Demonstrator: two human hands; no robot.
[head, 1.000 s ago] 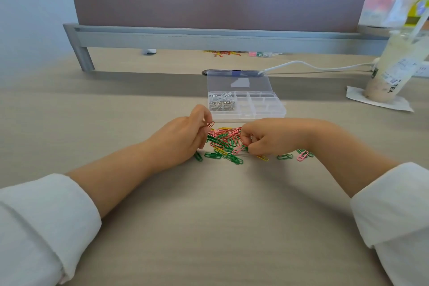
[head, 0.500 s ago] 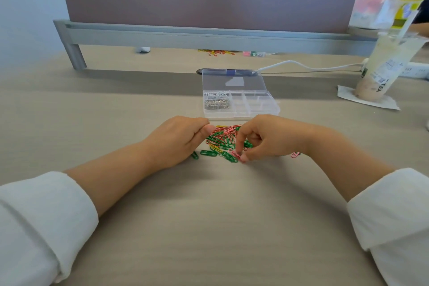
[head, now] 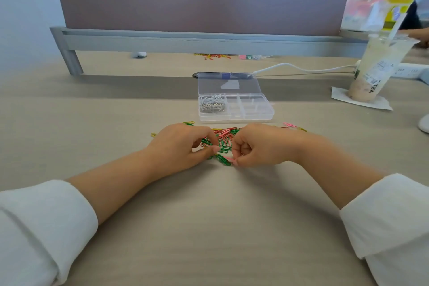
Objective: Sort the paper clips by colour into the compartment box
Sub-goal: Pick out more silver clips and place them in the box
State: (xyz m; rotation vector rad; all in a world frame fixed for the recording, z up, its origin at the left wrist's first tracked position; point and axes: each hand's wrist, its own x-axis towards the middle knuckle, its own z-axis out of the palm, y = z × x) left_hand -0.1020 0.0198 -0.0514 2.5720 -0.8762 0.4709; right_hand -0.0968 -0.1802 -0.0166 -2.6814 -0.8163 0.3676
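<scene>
One view, head camera. Many mixed clips [head: 224,140] lay heaped at the middle of the desk [head: 209,216], just before the open box [head: 249,115], whose left compartments held silver ones. The left hand [head: 178,148] pinched green clips. The right hand [head: 260,146] pinched one at the heap's near edge. Judged light, stiff, slippery and tangle-prone; best nipped singly by a loop end.

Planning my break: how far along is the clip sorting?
Done: silver clips sit at the left end of the compartment box. In hand: left hand and right hand pinch at the coloured pile. Left: every red, pink, green, yellow clip; other compartments look empty.
</scene>
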